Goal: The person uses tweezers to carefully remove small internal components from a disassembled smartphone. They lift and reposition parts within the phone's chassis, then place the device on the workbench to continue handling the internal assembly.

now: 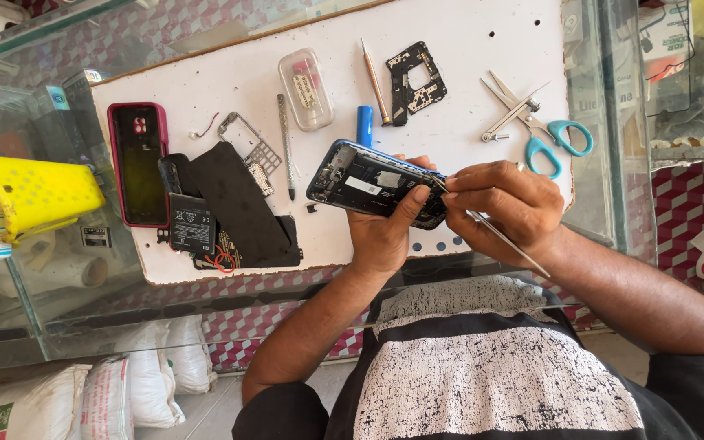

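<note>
One opened phone [372, 181], blue-edged, back cover off, insides facing up. It sits at about the centre of the white board [482, 49], tilted, held off the surface.

Left hand [385, 232] comes up from 6 o'clock under the phone; fingers curled round its lower edge, thumb laid across the open back. Closed grip on the phone body.

Right hand [503, 208] at 3 o'clock of the phone, touching its right end. Fingers pinched shut on one thin metal tool [499, 236]; the tip meets the phone's right end, the shaft runs back toward 5 o'clock past the wrist.

Count on the board:
- One red-cased phone [138, 163], face up, at 9 o'clock.
- One black flat panel [238, 200] just left of the held phone, lying over a battery [191, 224] and small parts.
- One black phone frame piece [415, 81] at 12 o'clock.
- One clear plastic case [305, 88] at 11 o'clock.
- One screwdriver [375, 81] with a copper-coloured shaft, between case and frame piece.
- One blue cylinder [364, 126], just above the held phone.
- One pair of teal-handled scissors [543, 134] at 2 o'clock, tweezers [511, 114] crossing them.

One yellow basket [30, 191] off the board, far at 9 o'clock.
</note>
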